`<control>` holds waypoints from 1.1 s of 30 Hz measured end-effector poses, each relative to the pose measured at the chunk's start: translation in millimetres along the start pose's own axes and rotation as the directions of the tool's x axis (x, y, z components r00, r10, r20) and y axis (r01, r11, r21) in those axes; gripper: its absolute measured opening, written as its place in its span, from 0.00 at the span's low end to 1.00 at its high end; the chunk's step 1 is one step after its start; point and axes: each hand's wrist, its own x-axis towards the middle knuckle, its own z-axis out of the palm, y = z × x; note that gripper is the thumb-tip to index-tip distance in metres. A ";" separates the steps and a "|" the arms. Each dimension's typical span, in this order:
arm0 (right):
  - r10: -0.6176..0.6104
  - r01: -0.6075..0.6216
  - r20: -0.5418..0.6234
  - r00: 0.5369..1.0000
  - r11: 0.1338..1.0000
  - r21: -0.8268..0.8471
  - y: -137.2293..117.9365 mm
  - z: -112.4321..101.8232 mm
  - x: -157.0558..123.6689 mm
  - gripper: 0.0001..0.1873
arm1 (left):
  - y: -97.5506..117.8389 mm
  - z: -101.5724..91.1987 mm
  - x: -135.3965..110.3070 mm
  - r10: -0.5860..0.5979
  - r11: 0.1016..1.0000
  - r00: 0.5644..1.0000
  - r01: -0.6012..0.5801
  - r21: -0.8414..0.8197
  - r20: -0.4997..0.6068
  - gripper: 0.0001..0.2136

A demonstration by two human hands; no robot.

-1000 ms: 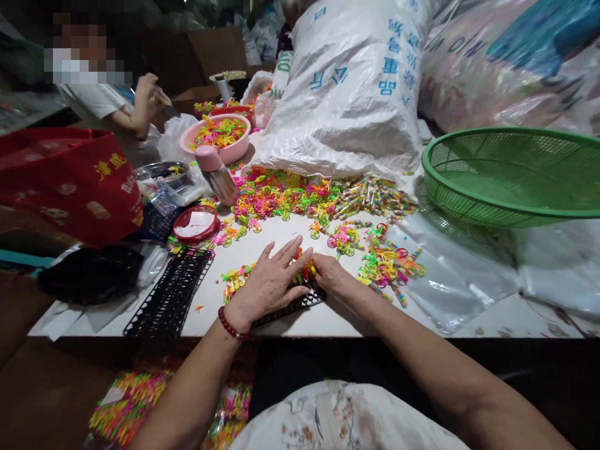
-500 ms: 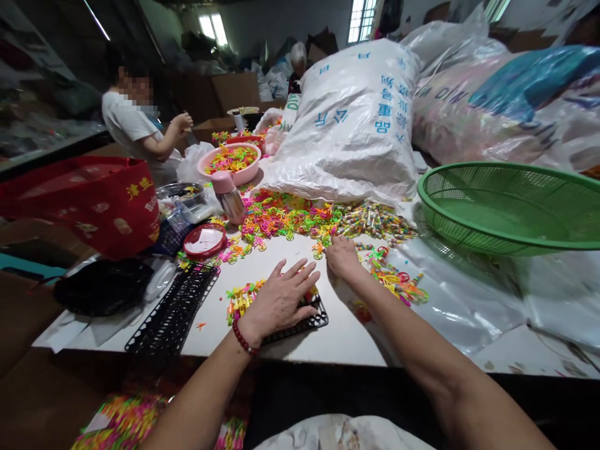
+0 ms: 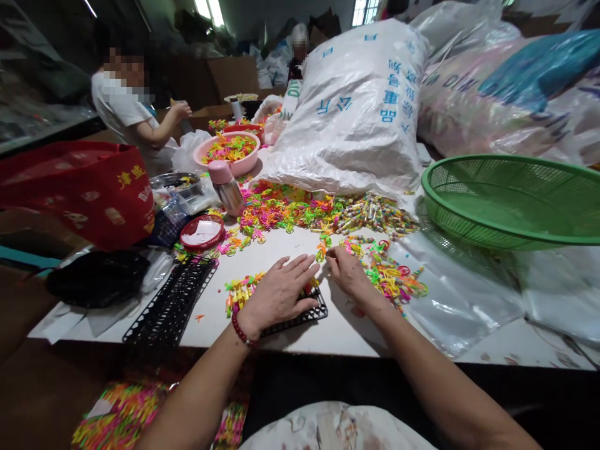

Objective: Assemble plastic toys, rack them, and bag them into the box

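Glossy plastic pieces (image 3: 240,294) stand in rows by the left hand (image 3: 281,294), which lies flat, thumb spread, over a rigid black lattice tray (image 3: 316,311); a careless press could topple them. The right hand (image 3: 347,274) curls, its pinch too hidden to tell, beside tangled looped pieces (image 3: 396,282) liable to snag.

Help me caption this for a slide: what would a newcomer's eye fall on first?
Probably the bulging white sack with blue printing, at the back of the white table. Next, the green mesh basket on the right and the multicoloured pieces heaped before the sack. Nearer, the left hand is spread over a black rack.
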 end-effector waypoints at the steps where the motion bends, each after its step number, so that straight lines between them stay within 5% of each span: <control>1: 0.020 -0.020 -0.006 1.000 0.995 0.100 1.2 2.2 -4.0 0.08 | -0.1 0.5 -0.1 -0.001 1.000 1.000 0.001 -0.004 -0.004 0.32; 7: 0.205 -0.241 0.129 0.970 0.761 0.603 6.1 17.9 -19.0 0.11 | -1.7 2.4 -0.8 -0.006 0.999 1.000 0.006 -0.041 0.003 0.31; 16: -0.058 0.011 0.141 0.988 0.949 0.314 -0.6 26.2 -24.0 0.09 | -0.3 1.2 0.4 -0.012 0.998 1.000 0.012 -0.054 0.015 0.31; 25: -0.177 0.138 0.268 0.947 0.978 0.157 -3.1 21.2 -29.8 0.18 | -1.7 -0.6 1.9 -0.018 0.999 1.000 0.018 -0.033 0.019 0.37; 33: -0.176 0.126 0.182 0.968 0.959 0.255 11.2 35.1 -26.9 0.12 | 6.6 -2.5 14.4 0.057 0.996 0.997 -0.060 0.062 0.045 0.32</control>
